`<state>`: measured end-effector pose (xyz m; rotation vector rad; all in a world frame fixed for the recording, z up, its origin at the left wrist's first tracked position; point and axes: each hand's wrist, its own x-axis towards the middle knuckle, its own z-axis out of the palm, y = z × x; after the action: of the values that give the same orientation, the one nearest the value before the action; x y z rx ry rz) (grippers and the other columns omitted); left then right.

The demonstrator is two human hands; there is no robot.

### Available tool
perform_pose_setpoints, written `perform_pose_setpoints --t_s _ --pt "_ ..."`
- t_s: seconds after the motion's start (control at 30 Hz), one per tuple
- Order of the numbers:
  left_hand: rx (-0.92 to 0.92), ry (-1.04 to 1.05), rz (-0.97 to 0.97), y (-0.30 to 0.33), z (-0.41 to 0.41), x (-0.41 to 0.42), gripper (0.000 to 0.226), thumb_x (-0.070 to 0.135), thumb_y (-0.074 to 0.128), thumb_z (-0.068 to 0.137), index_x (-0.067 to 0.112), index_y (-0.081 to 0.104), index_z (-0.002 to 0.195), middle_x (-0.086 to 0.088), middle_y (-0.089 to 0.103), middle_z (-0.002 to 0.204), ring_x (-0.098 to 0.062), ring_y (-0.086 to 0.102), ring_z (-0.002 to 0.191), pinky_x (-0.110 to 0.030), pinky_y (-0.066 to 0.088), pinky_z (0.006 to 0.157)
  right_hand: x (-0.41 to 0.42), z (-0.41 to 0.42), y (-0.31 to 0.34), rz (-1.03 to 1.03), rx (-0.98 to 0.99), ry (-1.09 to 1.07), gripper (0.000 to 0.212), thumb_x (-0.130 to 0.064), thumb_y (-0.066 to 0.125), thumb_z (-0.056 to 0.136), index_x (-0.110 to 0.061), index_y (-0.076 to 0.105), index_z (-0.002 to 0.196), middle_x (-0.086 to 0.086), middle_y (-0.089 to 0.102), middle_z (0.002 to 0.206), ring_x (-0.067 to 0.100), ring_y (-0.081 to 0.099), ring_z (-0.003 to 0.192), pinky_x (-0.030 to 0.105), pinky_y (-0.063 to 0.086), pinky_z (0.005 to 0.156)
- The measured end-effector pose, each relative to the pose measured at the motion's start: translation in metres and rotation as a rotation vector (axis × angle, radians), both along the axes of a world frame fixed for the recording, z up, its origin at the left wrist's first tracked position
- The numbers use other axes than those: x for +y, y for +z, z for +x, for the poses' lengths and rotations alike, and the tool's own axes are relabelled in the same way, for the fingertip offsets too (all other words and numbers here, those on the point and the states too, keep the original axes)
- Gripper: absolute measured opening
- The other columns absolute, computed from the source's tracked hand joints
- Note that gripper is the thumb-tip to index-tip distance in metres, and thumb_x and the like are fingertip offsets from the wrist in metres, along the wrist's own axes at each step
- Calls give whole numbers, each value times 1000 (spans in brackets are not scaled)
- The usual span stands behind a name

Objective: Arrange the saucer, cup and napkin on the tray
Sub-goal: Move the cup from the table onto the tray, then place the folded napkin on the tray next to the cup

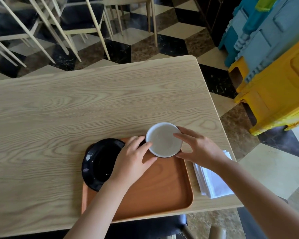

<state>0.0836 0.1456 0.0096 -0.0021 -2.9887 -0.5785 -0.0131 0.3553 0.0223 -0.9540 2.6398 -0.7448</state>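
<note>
A white cup with a pale inside stands at the far right corner of the brown tray. My left hand grips its left side and my right hand grips its right side, with fingers over the rim. A black saucer lies on the tray's left part, its left edge overhanging the tray rim; my left wrist covers its right side. A folded white napkin lies on the table just right of the tray, partly under my right forearm.
The tray sits at the near edge of a light wooden table. Chairs stand beyond the table's far side. Blue and yellow plastic furniture stands on the floor to the right. A dark chair seat is below the near edge.
</note>
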Motion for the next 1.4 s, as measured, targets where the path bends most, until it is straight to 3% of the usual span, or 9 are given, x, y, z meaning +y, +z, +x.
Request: perform_pose_setpoints --t_s 0.13,0.37,0.5,0.63,0.8,0.97,1.13,1.27,1.4 --pt "-37 -6 -108 7 9 6 51 37 66 79 8 57 121 -21 56 129 -34 54 118 -46 50 93 3 15 11 19 152 -23 55 -21 81 66 -11 60 117 14 57 129 32 60 110 43 54 76" --pt "51 -179 -7 12 34 76 55 34 50 89 16 37 139 -16 41 144 -30 42 131 -44 41 104 54 64 2 -10 204 -377 41 -11 74 74 -5 62 113 21 56 128 37 51 119 51 46 95" --pt "-85 -384 -111 -2 41 130 67 40 55 84 25 28 143 -13 32 150 -26 30 138 -47 36 104 87 82 -12 100 81 -548 47 -12 70 77 -5 55 121 24 45 137 39 39 129 55 42 99" --pt "-268 -427 -282 -10 43 148 62 53 53 77 30 44 135 -6 40 147 -18 34 136 -51 40 102 103 92 -21 170 -83 -606 44 -19 63 84 -13 51 126 14 42 142 32 40 128 44 42 97" --pt "-351 -539 -341 -26 42 142 66 49 27 93 23 -2 146 -10 -14 156 -21 -28 136 -52 -16 108 103 87 -20 29 -195 -667 32 -4 59 82 -12 61 114 13 58 122 31 52 111 38 42 94" --pt "-358 -526 -296 -28 42 142 64 52 21 93 24 -1 146 -9 -17 156 -19 -25 139 -46 -11 113 102 77 -13 -43 -273 -667 36 4 54 80 -13 65 111 11 60 119 24 55 100 24 41 84" --pt "-307 -300 281 -19 45 144 48 34 41 95 18 32 140 -5 19 156 -13 16 142 -31 16 117 96 81 7 -156 -223 -637 34 3 60 80 -19 69 105 -5 60 107 4 50 73 -3 36 66" --pt "-228 112 793 -6 51 142 45 17 58 88 21 46 130 4 51 136 -6 44 125 -28 39 104 83 93 29 -304 -259 -606 39 5 62 79 -24 69 104 -21 57 102 -3 54 79 3 44 66" --pt "-385 397 1401 -1 59 128 62 22 69 75 31 40 129 6 58 125 2 57 111 -20 54 83 74 101 41 -490 -381 -598 44 5 63 78 -36 69 94 -27 61 98 -6 56 75 8 48 62"
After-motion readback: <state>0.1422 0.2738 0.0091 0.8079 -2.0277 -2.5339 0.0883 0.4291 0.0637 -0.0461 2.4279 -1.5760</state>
